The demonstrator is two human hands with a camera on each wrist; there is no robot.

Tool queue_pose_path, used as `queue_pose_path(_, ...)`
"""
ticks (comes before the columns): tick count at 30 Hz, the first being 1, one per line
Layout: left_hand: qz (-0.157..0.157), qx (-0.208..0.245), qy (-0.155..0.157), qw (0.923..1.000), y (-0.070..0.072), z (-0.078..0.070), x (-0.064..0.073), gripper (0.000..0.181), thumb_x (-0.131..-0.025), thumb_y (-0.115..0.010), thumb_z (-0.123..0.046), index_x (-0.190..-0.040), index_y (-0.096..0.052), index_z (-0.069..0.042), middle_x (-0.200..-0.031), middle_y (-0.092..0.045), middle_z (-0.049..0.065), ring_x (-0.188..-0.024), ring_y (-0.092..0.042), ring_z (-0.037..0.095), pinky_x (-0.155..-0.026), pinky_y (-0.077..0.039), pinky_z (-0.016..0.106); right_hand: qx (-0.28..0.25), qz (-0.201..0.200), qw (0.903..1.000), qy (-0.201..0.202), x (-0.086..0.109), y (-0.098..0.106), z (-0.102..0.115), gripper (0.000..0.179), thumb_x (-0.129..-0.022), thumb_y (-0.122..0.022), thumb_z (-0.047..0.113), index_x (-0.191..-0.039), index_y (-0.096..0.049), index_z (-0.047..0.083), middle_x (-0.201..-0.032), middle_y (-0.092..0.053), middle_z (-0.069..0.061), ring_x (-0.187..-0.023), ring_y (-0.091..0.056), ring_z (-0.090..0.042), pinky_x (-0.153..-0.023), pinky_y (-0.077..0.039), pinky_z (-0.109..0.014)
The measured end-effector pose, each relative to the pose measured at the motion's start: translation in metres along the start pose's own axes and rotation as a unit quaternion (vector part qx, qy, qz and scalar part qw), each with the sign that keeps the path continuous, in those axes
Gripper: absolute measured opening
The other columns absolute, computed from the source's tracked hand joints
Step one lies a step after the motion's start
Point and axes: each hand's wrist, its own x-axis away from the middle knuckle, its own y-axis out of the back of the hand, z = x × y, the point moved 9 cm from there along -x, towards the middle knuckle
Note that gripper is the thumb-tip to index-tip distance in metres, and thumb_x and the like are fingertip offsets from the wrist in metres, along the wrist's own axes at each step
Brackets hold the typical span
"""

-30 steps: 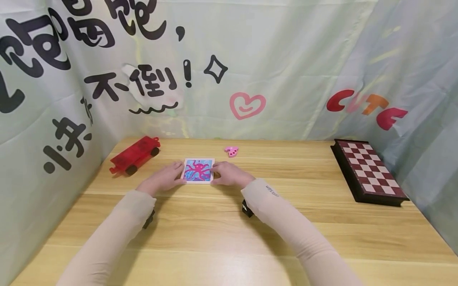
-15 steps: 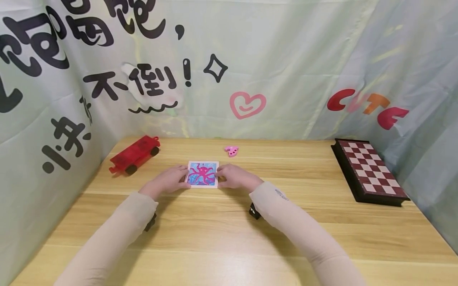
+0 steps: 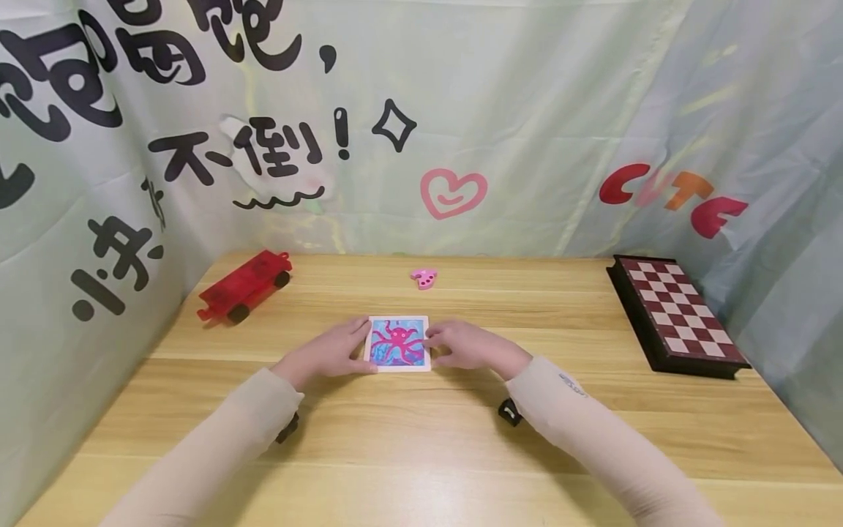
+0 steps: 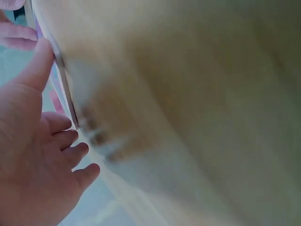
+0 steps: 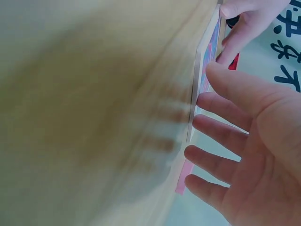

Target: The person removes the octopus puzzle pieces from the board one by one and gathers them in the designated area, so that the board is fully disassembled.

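A square picture board (image 3: 398, 344) with a white border and a pink octopus on blue lies flat, close over the table, between my two hands. My left hand (image 3: 332, 350) touches its left side, thumb along the near edge; in the left wrist view the thumb (image 4: 40, 63) meets the board's rim (image 4: 68, 96). From the right, my right hand (image 3: 470, 346) touches the opposite side with its fingertips. The right wrist view has its fingers (image 5: 221, 132) nearly straight and spread, some at the board's side (image 5: 194, 84).
Behind the board sits a small pink piece (image 3: 424, 278) with dark dots. At the back left stands a red toy wagon (image 3: 245, 285) with black wheels. A dark chessboard case (image 3: 685, 315) lies at the right. Printed cloth (image 3: 527, 110) encloses the wooden table (image 3: 421, 439) behind and at the sides.
The octopus board has moved right and toward me, with both hands keeping at its sides. The wagon, pink piece and chessboard case have stayed in place.
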Motion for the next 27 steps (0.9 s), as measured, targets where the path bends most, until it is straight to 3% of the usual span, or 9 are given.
queue_pose_path(15,0.016,-0.058,-0.034,0.9976,-0.019,-0.061,-0.003,0.099,-0.081,-0.051,-0.065,-0.145,-0.017,0.001,-0.151,-0.011,0.014,-0.137,-0.009,0.029,-0.109,-0.011,0.046,-0.012,-0.007,0.9999,-0.003,0.065,-0.003,-0.006,0.039,-0.084,-0.068,0.018,-0.118,-0.061,-0.001,-0.124,-0.053,-0.020,-0.114,-0.048,-0.035,-0.096,-0.038,-0.045)
queue_pose_path(22,0.013,-0.053,-0.039,0.9977,-0.022,-0.074,-0.004,0.087,-0.088,-0.045,-0.058,-0.144,-0.019,0.003,-0.151,-0.012,0.016,-0.137,-0.010,0.029,-0.109,-0.012,0.043,-0.009,-0.011,0.9998,-0.011,0.076,-0.002,-0.008,0.038,-0.083,-0.070,0.018,-0.115,-0.064,0.000,-0.121,-0.055,-0.019,-0.113,-0.049,-0.033,-0.094,-0.040,-0.045)
queue_pose_path(27,0.012,-0.046,-0.040,0.9981,-0.021,-0.077,-0.004,0.085,-0.089,-0.046,-0.055,-0.144,-0.020,0.004,-0.151,-0.012,0.017,-0.137,-0.010,0.030,-0.109,-0.012,0.044,-0.006,-0.032,0.9995,-0.004,0.070,0.004,-0.006,0.033,-0.083,-0.069,0.016,-0.111,-0.065,-0.002,-0.111,-0.060,-0.016,-0.102,-0.055,-0.030,-0.089,-0.045,-0.042)
